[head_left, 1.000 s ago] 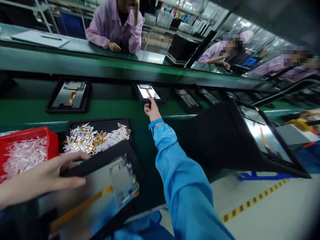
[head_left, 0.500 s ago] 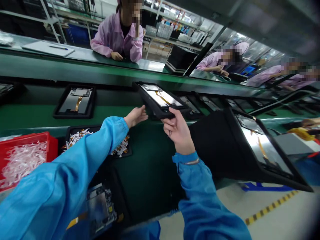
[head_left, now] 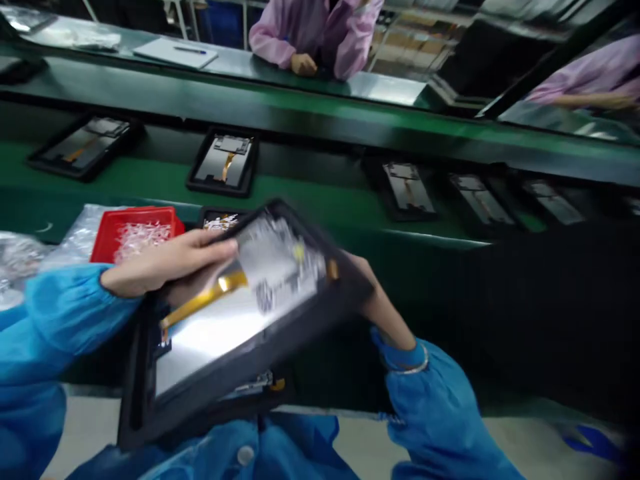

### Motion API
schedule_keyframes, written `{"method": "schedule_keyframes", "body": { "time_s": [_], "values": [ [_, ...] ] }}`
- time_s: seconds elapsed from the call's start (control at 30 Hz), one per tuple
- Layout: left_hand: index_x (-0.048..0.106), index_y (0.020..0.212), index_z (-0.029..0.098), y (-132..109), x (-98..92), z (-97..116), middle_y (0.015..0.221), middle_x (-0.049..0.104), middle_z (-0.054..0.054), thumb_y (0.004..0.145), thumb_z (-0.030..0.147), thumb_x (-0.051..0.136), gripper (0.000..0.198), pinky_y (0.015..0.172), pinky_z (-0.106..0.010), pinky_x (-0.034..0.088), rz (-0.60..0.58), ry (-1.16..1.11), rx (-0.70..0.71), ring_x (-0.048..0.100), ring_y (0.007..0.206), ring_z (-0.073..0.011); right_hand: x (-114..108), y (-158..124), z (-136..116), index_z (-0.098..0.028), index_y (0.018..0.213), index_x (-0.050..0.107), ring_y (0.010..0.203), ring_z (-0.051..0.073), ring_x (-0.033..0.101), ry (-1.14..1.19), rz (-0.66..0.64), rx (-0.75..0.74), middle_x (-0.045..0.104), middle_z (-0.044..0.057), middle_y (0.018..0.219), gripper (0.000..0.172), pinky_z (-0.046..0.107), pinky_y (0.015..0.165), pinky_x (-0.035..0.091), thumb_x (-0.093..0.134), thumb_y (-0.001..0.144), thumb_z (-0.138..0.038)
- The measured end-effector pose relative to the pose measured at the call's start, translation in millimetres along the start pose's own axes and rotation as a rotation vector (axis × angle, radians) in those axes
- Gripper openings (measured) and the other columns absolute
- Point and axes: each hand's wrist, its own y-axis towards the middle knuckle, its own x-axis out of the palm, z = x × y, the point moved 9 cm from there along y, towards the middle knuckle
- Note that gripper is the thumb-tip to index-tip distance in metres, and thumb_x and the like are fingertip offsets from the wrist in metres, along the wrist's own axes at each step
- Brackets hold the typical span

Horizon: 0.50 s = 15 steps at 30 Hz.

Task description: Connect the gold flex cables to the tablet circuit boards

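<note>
Close to my body, a black foam tray point(head_left: 295, 347) is held up at a tilt, and it blurs with motion. In it lies an opened tablet point(head_left: 210, 350) with a silvery back, a circuit board and a gold ribbon cable point(head_left: 203, 301). My left hand point(head_left: 175, 261) grips the tray's far left edge, thumb on top and fingers partly hidden beneath. At the right end my right hand point(head_left: 364, 280) holds the tray, its fingers mostly hidden behind it. Under the raised tray, part of another dark tray point(head_left: 250, 400) shows at the bench edge.
Along the green conveyor belt point(head_left: 310, 190) lie several black trays with tablets point(head_left: 225, 160). A red bin point(head_left: 107, 233) of clear strips and a dark tray of small white parts point(head_left: 220, 219) stand left. A person in pink point(head_left: 313, 33) sits opposite; black material point(head_left: 560, 320) stands right.
My right hand has drawn a tray from the belt towards my body, and my left hand now grips it too. The view has tilted down and turned left.
</note>
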Motion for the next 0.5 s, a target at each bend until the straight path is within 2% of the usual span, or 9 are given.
{"method": "schedule_keyframes", "body": {
  "time_s": [0.07,0.13,0.23,0.3,0.37,0.43,0.5],
  "values": [
    [0.067,0.093,0.02,-12,20.7,-17,0.071,0.065,0.002,0.077,0.062,0.072,0.046,0.056,-0.02,0.045,-0.133,0.214,0.078,0.061,0.063,-0.0144,9,18,5,-0.018,0.084,0.07,0.059,0.01,0.055,-0.022,-0.034,-0.02,0.065,0.004,0.086,0.012,0.025,0.059,0.044,0.063,0.087,-0.026],
    [0.065,0.097,0.02,-17,42.3,-29,0.08,0.068,0.0,0.077,0.064,0.071,0.048,0.062,-0.022,0.046,-0.199,0.385,0.171,0.063,0.069,-0.0161,26,37,2,-0.019,0.082,0.07,0.063,0.01,0.055,-0.053,-0.091,-0.05,0.065,0.003,0.087,0.007,0.025,0.063,0.044,0.066,0.086,-0.024],
    [0.064,0.1,0.018,-19,58.5,-37,0.09,0.067,-0.007,0.084,0.064,0.063,0.049,0.072,-0.03,0.049,-0.137,0.556,0.282,0.062,0.079,-0.0213,52,60,-9,-0.019,0.079,0.069,0.072,0.013,0.056,-0.127,-0.15,-0.09,0.064,0.003,0.085,0.004,0.026,0.069,0.041,0.068,0.083,-0.018],
    [0.065,0.106,0.016,-25,61.7,-35,0.105,0.063,-0.013,0.09,0.056,0.06,0.044,0.087,-0.041,0.05,-0.071,0.648,0.367,0.06,0.096,-0.0269,68,69,-15,-0.019,0.081,0.068,0.074,0.013,0.055,-0.168,-0.19,-0.113,0.062,0.003,0.086,0.003,0.027,0.07,0.039,0.069,0.083,-0.017],
    [0.063,0.117,0.015,-33,61.9,-31,0.114,0.059,-0.016,0.094,0.046,0.058,0.039,0.093,-0.046,0.049,-0.025,0.709,0.444,0.056,0.103,-0.0284,83,74,-20,-0.019,0.084,0.068,0.075,0.013,0.055,-0.19,-0.254,-0.141,0.061,0.003,0.088,0.004,0.027,0.071,0.038,0.071,0.082,-0.017],
    [0.06,0.125,0.016,-40,59.9,-29,0.113,0.059,-0.014,0.096,0.039,0.055,0.037,0.089,-0.043,0.05,-0.004,0.738,0.505,0.055,0.099,-0.0254,96,75,-23,-0.019,0.085,0.067,0.076,0.013,0.055,-0.203,-0.32,-0.165,0.061,0.002,0.089,0.006,0.026,0.071,0.038,0.072,0.081,-0.016],
    [0.061,0.121,0.016,-42,52.3,-27,0.106,0.059,-0.011,0.099,0.035,0.051,0.031,0.085,-0.039,0.05,0.037,0.747,0.539,0.055,0.094,-0.0225,103,74,-25,-0.018,0.081,0.065,0.078,0.014,0.055,-0.217,-0.356,-0.183,0.061,0.003,0.089,0.007,0.026,0.071,0.037,0.071,0.082,-0.016]
  ]
}}
